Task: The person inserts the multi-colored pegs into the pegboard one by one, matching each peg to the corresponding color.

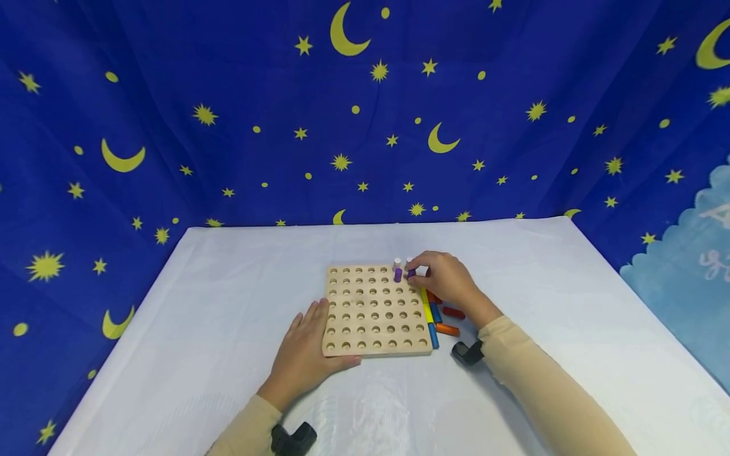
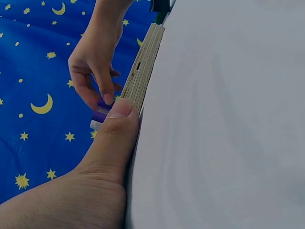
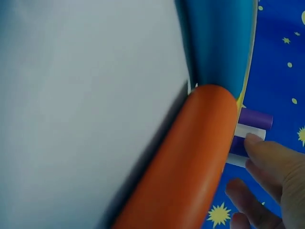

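A wooden pegboard [image 1: 359, 310] with rows of round holes lies on the white table. White pegs [image 1: 397, 263] and a purple peg [image 1: 398, 275] stand upright in its back right part. There my right hand [image 1: 450, 278] pinches another purple peg [image 1: 411, 273] between thumb and fingers; whether it is fully seated in a hole I cannot tell. My left hand [image 1: 305, 345] rests against the board's near left corner, fingers along the left side. In the left wrist view the thumb [image 2: 114, 136] lies straight against the board's layered edge [image 2: 143, 67].
Beside the board's right edge lie a yellow peg [image 1: 426, 307], blue pegs [image 1: 433, 335], an orange peg [image 1: 447, 330] and red pegs [image 1: 454, 313]. A blue curtain [image 1: 256, 177] with moons and stars hangs behind the table [image 1: 239, 272].
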A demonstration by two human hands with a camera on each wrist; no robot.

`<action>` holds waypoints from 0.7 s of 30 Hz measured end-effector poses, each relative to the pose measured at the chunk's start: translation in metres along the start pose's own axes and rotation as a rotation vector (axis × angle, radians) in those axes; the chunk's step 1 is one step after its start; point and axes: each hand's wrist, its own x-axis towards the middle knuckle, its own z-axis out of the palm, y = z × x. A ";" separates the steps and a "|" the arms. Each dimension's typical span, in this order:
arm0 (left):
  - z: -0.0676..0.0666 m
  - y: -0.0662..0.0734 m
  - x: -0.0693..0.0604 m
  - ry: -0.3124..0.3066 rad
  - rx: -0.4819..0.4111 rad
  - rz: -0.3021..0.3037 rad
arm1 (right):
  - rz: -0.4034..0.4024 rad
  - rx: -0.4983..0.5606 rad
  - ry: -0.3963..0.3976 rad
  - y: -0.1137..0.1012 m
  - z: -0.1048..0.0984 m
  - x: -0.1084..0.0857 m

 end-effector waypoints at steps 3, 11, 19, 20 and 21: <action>0.000 0.000 -0.001 -0.001 -0.001 0.000 | -0.017 -0.015 0.021 -0.001 -0.006 -0.005; 0.000 0.000 -0.001 0.002 -0.002 0.004 | 0.003 0.008 -0.135 0.010 -0.041 -0.026; 0.000 0.000 -0.001 0.004 -0.005 0.008 | 0.147 0.015 -0.413 0.042 -0.068 -0.050; 0.000 0.000 0.000 0.003 -0.006 0.008 | 0.168 0.009 -0.434 0.044 -0.069 -0.052; 0.000 0.000 0.000 0.003 -0.006 0.008 | 0.187 0.004 -0.452 0.046 -0.069 -0.054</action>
